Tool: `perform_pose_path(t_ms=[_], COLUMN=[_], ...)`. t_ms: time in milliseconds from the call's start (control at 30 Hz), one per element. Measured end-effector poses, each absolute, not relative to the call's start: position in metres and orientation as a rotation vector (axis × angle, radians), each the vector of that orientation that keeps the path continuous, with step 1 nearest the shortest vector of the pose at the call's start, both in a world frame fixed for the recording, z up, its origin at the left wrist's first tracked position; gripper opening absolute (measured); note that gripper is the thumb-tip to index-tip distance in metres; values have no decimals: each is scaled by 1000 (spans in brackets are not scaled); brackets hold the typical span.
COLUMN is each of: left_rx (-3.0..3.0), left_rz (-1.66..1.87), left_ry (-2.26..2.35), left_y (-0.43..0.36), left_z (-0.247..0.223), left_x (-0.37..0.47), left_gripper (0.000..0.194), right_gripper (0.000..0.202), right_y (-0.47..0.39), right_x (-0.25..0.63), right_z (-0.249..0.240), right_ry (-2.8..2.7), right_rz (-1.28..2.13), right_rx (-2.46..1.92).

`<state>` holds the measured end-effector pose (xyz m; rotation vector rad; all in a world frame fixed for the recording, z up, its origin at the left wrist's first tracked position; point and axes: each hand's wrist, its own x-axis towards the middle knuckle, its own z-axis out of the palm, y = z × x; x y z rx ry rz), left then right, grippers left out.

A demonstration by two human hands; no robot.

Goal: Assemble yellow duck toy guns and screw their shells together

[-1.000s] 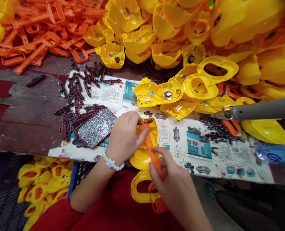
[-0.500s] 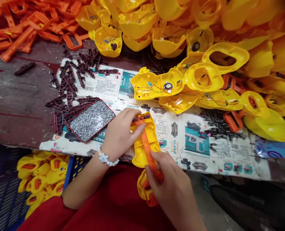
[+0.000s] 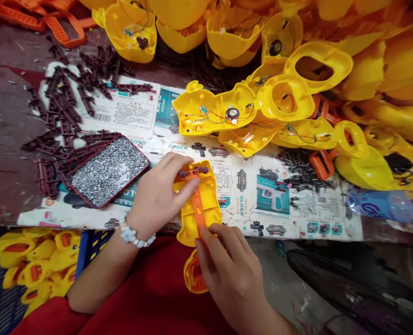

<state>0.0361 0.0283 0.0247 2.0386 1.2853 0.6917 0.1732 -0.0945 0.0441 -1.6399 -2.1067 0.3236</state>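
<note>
Orange lever swung into shell | right hand overlapping | pin tray nearby

The left hand holds the far end of a yellow shell, its thumb over an orange bar that the right hand pinches lower down, while a tray of metal pins lies at left on printed cardboard.
</note>
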Motion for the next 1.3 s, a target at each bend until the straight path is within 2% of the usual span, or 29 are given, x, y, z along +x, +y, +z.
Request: perform_pose_path(t_ms=[100,167,300,633,767,933,1067,1133,1300], left_rx=[2072,2099,2135,2076,2049,2027,2027,2033,2042], left_rz=[731,769,780,768,735,713,686,668,654], left_ry=[1290,1304,1307,1313,1324,1356,1386,1399,1425], left_y=[29,30,31,31,30,27,25,25,24], left_z=[23,21,20,23,26,26,24,23,24], left_x=[34,34,35,38,38,40,41,42,42], left_gripper=[16,13,11,9,13,13,13,14,14], right_gripper=[11,13,21,21,19,34,23,20,7], right_y=[-74,-54,-20,4,7,9,-13,-25,-31], right_x=[201,238,315,345,360,353,287,247,193], right_z=[37,26,3,-8,-2,18,54,69,70], right_ry=[-1949,-1822,-1648,-1612,-1721,-1864,-1995,-2114,-2381], right_rz=[197,-45,-318,-434,-398,-315,-197,39,396], right_rx=[-1692,-1847,-2116,-2348,-2353,-2258,-2021,-1840,-1477])
